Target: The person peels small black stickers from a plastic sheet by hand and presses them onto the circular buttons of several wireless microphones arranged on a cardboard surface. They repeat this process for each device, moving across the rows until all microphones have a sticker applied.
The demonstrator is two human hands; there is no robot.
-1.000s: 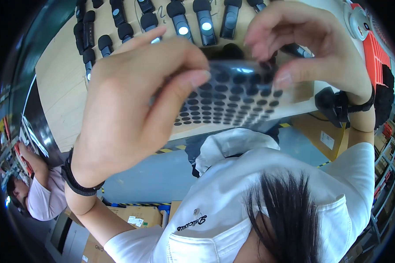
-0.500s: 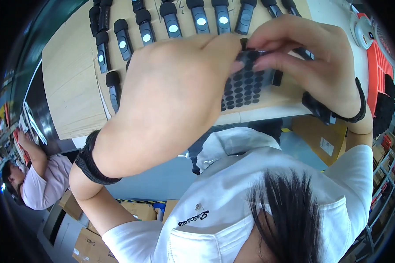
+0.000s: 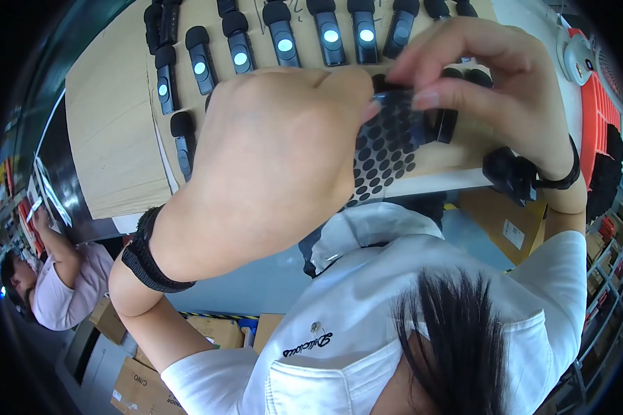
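Observation:
My left hand (image 3: pixel 277 138) is closed on a clear sheet of round black stickers (image 3: pixel 384 162). Its back covers the sheet's left part, and most of its fingers are hidden. Thumb and forefinger of my right hand (image 3: pixel 491 90) are bent in a loose pinch at the sheet's upper right corner. What lies between these fingertips is too small and blurred to make out. Beyond both hands stand rows of small black microphones (image 3: pixel 282 38) with foam tops, many bearing a white round spot. Another dark piece (image 3: pixel 444 126) lies under my right hand.
Brown cardboard (image 3: pixel 111 117) covers the worktable's left. A white fan (image 3: pixel 580 59) and a red crate (image 3: pixel 597 111) stand at the right. A black object (image 3: pixel 509 173) hangs by my right wrist. Another person (image 3: pixel 69 283) sits at the far left; cardboard boxes (image 3: pixel 145 387) are on the floor.
The sticker sheet has tilted and come slightly down toward me. My right thumb and forefinger have shifted a little right, further apart than before. My left hand has dropped slightly, still gripping the sheet.

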